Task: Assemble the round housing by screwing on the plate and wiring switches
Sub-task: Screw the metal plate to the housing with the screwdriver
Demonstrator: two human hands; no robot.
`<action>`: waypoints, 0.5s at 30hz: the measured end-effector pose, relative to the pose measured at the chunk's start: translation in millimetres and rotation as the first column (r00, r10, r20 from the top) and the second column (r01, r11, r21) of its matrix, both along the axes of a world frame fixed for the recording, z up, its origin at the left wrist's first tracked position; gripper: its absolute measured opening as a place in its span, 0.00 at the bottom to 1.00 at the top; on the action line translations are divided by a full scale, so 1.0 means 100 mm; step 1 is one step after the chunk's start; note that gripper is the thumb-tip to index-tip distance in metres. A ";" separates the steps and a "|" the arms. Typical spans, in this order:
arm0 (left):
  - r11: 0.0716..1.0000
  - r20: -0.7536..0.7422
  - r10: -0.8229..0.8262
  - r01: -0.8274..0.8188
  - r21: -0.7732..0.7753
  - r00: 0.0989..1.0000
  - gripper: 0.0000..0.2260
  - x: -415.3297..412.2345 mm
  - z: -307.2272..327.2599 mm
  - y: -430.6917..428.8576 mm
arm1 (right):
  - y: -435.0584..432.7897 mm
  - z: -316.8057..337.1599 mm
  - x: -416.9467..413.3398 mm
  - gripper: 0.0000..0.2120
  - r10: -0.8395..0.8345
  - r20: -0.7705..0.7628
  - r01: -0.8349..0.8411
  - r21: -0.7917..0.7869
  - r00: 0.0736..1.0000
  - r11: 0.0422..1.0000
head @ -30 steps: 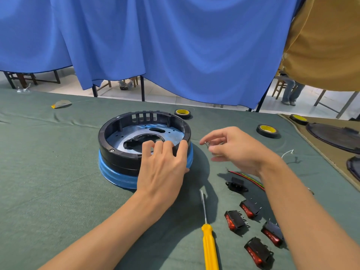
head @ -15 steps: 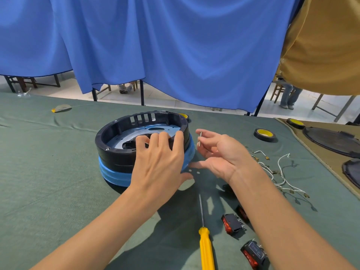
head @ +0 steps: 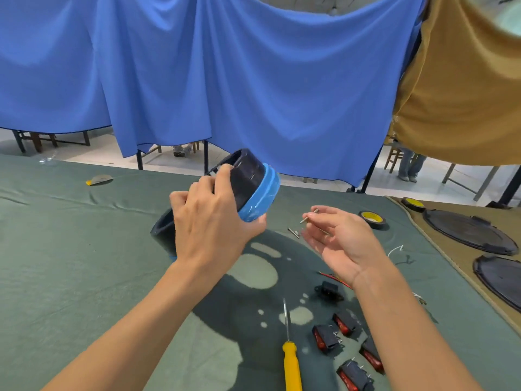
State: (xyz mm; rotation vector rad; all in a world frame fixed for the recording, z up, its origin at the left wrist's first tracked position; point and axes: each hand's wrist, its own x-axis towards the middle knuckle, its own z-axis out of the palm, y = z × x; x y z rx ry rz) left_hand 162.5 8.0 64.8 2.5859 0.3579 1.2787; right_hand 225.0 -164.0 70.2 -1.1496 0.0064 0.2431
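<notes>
Lifted off the counter since the earlier frames, where it sat flat, the round housing now hangs tilted in the air over the middle of the counter, its open black side turned left and its blue base up and to the right. Near the far left edge lies a small yellowish scrap. The left hand grips the housing, with the fingers curled over the black rim and the thumb pressed against the blue base, so the hand hides much of the near wall. Just right of it, apart from the housing, the right hand is raised palm up. Its fingertips pinch a small screw and the other fingers are loosely spread. A second screw shows just below; whether it is held or lies on the cloth cannot be told. Toward the near edge lie a yellow-handled screwdriver, a black socket and several red rocker switches, partly hidden by the right forearm, with red wires beside it. Farther right are two rolls of tape and dark round covers at the right edge.
</notes>
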 end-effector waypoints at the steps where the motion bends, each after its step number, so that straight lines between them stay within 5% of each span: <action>1: 0.996 0.027 -0.027 0.030 -0.088 0.999 0.35 -0.01 0.06 0.02 | -0.02 0.00 -0.04 0.07 -0.010 0.023 0.011 -0.027 1.000 1.000; 6: 0.832 0.222 -0.135 0.232 -0.504 0.966 0.29 -0.17 0.32 0.20 | -0.04 0.03 -0.25 0.08 0.060 0.213 0.014 -0.331 0.975 0.944; 9: 0.610 0.316 -0.163 0.347 -0.713 0.935 0.21 -0.27 0.34 0.31 | -0.07 0.06 -0.35 0.08 0.188 0.227 -0.039 -0.535 0.956 0.844; 15: 0.167 0.377 -0.138 0.396 -0.903 0.916 0.11 -0.50 0.30 0.46 | -0.09 0.01 -0.51 0.06 0.249 0.224 -0.055 -0.631 0.942 0.774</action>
